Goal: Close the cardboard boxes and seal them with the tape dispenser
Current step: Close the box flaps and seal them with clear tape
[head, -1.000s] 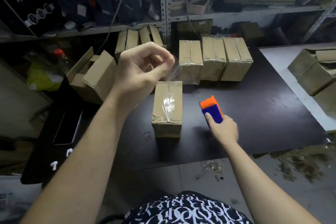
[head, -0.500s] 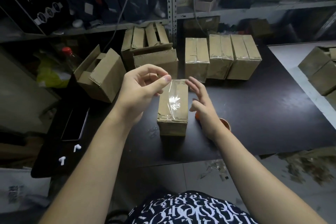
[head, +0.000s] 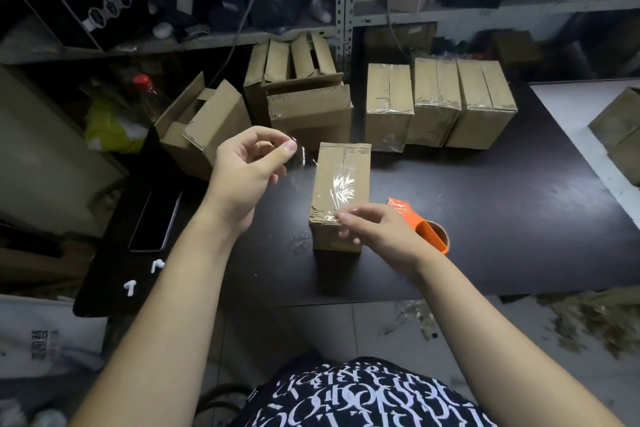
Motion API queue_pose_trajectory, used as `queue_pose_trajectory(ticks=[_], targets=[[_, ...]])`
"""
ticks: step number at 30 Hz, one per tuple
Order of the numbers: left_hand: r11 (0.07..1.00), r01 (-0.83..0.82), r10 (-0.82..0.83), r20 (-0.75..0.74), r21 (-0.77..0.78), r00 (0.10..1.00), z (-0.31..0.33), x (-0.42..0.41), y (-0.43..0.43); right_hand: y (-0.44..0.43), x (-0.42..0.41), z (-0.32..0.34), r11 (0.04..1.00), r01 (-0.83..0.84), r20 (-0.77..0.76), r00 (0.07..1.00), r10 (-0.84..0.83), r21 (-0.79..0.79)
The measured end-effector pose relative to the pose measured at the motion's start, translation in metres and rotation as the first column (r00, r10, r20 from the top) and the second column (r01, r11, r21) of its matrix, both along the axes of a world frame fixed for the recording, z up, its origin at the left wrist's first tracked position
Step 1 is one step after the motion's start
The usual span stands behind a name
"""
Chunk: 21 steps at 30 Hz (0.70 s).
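Box (head: pixel 341 180) near the front edge of the surface (head: pixel 502 218) carries tape along its top. Left hand (head: pixel 246 177) pinches a loose tape strip (head: pixel 303 158). Right hand (head: pixel 381 236) is at the box's near end, grip indeterminate. Tape dispenser (head: pixel 420 227) lies just beside the box. Three sealed boxes (head: pixel 440 104) line the rear edge. Open boxes (head: pixel 204 128) at the rear left are judged outstanding.

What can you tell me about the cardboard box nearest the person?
The box is brown corrugated cardboard, flaps closed, standing on the dark table with its length pointing away. Glossy clear tape runs along its top. The fingers of the right hand touch its near top edge.
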State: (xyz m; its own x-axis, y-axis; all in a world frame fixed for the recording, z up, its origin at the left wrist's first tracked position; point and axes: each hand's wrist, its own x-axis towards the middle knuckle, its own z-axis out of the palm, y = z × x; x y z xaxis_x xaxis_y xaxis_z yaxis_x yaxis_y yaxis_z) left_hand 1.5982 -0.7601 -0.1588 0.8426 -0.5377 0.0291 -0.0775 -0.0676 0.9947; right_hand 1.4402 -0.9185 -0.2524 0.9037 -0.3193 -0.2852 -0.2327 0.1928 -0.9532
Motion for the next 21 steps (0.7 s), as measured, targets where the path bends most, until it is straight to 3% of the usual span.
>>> queue_pose_trajectory(ticks=[6, 8, 16, 21], targets=[[0.990, -0.142, 0.143, -0.035, 0.023, 0.989, -0.027, 0.007, 0.000, -0.003, -0.006, -0.013, 0.923, 0.253, -0.092, 0.967, -0.236, 0.288], [0.980, -0.197, 0.199, -0.055, 0.044, 0.978, -0.040, 0.005, -0.002, -0.007, -0.008, -0.018, 0.889, 0.343, -0.141, 0.939, -0.314, 0.303], [0.926, -0.337, 0.368, -0.201, 0.172, 0.908, -0.090, -0.013, -0.013, -0.028, -0.021, -0.033, 0.900, 0.419, -0.232, 0.869, -0.437, -0.122], [0.918, -0.331, 0.383, -0.271, 0.220, 0.883, -0.107, -0.024, -0.017, -0.040, -0.027, -0.047, 0.870, 0.418, -0.304, 0.820, -0.485, -0.260]])
